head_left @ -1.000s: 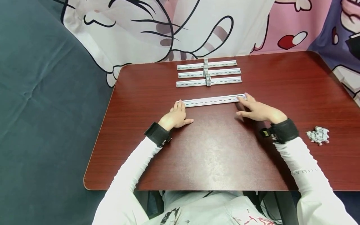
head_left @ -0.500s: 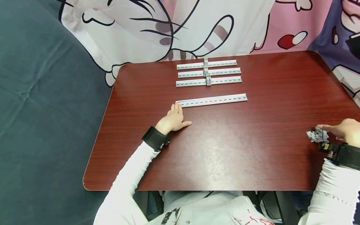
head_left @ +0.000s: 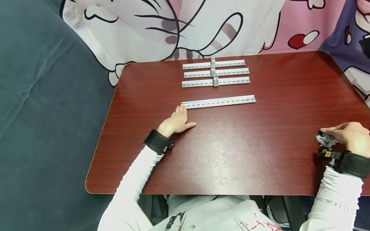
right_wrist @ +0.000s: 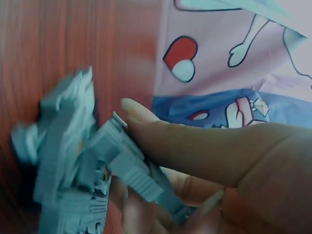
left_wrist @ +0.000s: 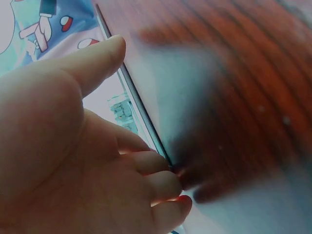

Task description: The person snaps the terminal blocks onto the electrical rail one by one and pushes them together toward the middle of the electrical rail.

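Note:
A slotted metal DIN rail (head_left: 221,101) lies across the middle of the table. My left hand (head_left: 175,121) rests its straight fingertips on the rail's left end, thumb spread to the right. In the left wrist view, the fingertips of the left hand (left_wrist: 97,146) meet the rail's edge. At the table's right side, my right hand (head_left: 353,136) is over a small pile of grey terminal blocks (head_left: 325,140). The right wrist view has the right hand (right_wrist: 209,156) pinching one grey terminal block (right_wrist: 131,168) between thumb and fingers, beside the other blocks (right_wrist: 66,151).
Three more DIN rails (head_left: 199,83) lie parallel at the back of the table (head_left: 231,154), with terminal blocks (head_left: 215,80) clipped near their middles. A printed curtain (head_left: 124,35) hangs directly behind the back edge. A dark green cloth surface (head_left: 43,128) lies to the left.
My right hand has left the rail's right end, moved right to the pile and taken hold of a terminal block. My left hand has shifted slightly left at the rail's left end.

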The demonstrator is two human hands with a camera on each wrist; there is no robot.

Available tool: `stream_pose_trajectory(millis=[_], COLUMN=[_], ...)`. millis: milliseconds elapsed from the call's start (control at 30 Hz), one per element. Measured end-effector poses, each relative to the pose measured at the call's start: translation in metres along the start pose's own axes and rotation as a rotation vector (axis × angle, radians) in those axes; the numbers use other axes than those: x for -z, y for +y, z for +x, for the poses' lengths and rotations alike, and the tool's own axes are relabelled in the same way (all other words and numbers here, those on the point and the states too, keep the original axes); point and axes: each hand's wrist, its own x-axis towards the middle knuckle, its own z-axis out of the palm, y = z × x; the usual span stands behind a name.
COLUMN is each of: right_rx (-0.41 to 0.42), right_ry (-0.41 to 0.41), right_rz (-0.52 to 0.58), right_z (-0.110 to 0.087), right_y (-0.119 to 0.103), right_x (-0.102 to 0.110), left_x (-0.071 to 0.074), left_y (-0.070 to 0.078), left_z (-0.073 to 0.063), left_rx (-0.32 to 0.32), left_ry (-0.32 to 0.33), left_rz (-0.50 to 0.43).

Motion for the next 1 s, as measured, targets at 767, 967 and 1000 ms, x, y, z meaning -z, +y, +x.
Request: stream_pose_trajectory(millis=[767, 967, 1000], right_rx=[0.745, 0.727, 0.742], right_ry=[-0.072, -0.175, -0.200], right_rz=[0.128, 0.333, 0.358], right_z=[0.010, 0.004, 0.003], right_y=[-0.145, -0.173, -0.177], right_x=[-0.026, -0.034, -0.036], left_x=[-0.005, -0.005, -0.006], left_y=[-0.001, 0.002, 0.002], left_z=[0.000, 0.001, 0.001], left_rx=[0.010, 0.036, 0.042], left_ry=[0.037, 0.043, 0.042], left_rz=[-0.027, -0.010, -0.005])
